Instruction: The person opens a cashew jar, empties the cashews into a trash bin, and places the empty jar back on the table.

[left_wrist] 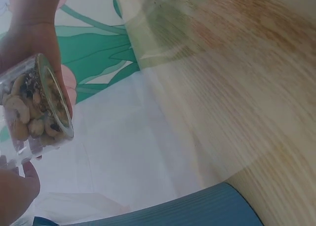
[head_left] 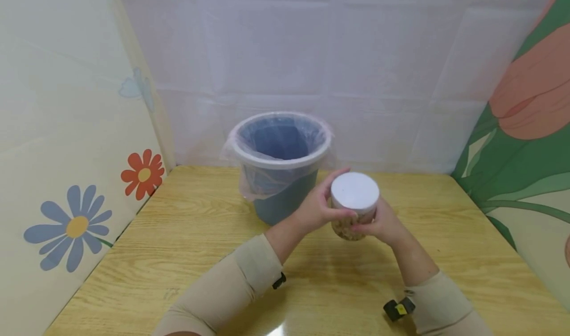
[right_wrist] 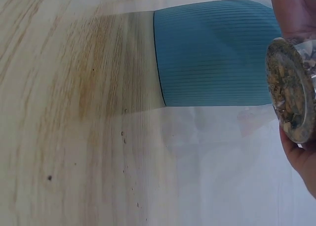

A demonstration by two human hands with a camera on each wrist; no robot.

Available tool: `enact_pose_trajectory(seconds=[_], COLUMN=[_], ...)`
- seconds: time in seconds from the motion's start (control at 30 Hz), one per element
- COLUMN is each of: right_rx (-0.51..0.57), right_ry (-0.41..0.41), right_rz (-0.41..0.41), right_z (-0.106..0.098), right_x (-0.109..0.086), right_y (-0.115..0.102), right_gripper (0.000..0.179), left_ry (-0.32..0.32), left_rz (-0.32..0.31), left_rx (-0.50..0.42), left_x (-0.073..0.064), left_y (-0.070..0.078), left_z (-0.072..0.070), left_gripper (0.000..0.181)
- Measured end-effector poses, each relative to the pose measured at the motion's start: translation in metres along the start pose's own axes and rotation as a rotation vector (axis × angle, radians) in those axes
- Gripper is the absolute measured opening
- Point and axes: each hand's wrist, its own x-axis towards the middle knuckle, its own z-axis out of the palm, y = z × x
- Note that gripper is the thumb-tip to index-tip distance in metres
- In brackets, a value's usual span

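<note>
A clear jar [head_left: 344,229] with a white lid [head_left: 355,191] is held up above the table, to the right of the bin. Cashews and dark bits show through its wall in the left wrist view. My left hand [head_left: 315,208] grips it from the left around the lid and upper part, thumb toward me. From the other side, my right hand [head_left: 386,223] holds the jar's body lower down. The lid sits on the jar, and the right wrist view shows the jar's base [right_wrist: 290,90].
A blue-grey bin [head_left: 285,197] lined with a clear plastic bag [head_left: 260,177] stands on the wooden table [head_left: 200,202] near the back. White sheeting [head_left: 378,78] hangs behind. Flower-printed panels [head_left: 67,128] border both sides. A few dark specks [right_wrist: 49,178] lie on the tabletop.
</note>
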Motion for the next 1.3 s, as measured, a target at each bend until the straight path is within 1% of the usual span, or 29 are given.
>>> enact_pose_trajectory(seconds=[0.07,0.13,0.27,0.37,0.5,0.57,0.7,0.83,0.93,1.1,1.3], right_rx=[-0.003,-0.008,-0.009,0.010,0.068,0.093,0.119,0.132,0.157,0.201,0.222], right_ry=[0.000,0.000,-0.002,-0.003,-0.018,-0.040,-0.099,-0.151,-0.182,-0.223,-0.235], right_rz=[0.012,0.021,0.020,0.013,-0.011,-0.038,-0.100,-0.139,-0.150,-0.170,-0.160], right_z=[0.000,0.000,0.000,-0.001,-0.003,-0.005,-0.007,-0.008,-0.008,-0.007,-0.006], right_x=[0.000,0.000,-0.001,-0.003,-0.004,-0.004,-0.004,-0.004,-0.004,-0.003,-0.002], right_y=[-0.001,-0.001,-0.003,-0.004,-0.003,-0.003,-0.003,-0.004,-0.004,-0.003,-0.001], right_gripper=[0.086,0.086,0.087,0.086,0.085,0.084,0.085,0.087,0.086,0.083,0.082], left_ry=[-0.014,-0.041,-0.104,-0.147,-0.183,-0.191,-0.207,-0.228,-0.238,-0.242,-0.236], left_rz=[0.006,0.019,0.072,0.122,0.182,0.197,0.206,0.217,0.223,0.219,0.192], left_rx=[-0.014,-0.052,-0.127,-0.174,-0.212,-0.219,-0.241,-0.281,-0.301,-0.295,-0.274], left_x=[-0.002,-0.001,0.003,0.007,0.008,0.009,0.008,0.009,0.009,0.009,0.008], left_y=[0.004,0.001,-0.017,-0.031,-0.036,-0.036,-0.036,-0.036,-0.037,-0.037,-0.035], left_z=[-0.001,-0.003,-0.008,-0.011,-0.013,-0.014,-0.014,-0.014,-0.014,-0.014,-0.012], left_gripper=[0.091,0.092,0.095,0.097,0.108,0.109,0.107,0.106,0.106,0.104,0.106])
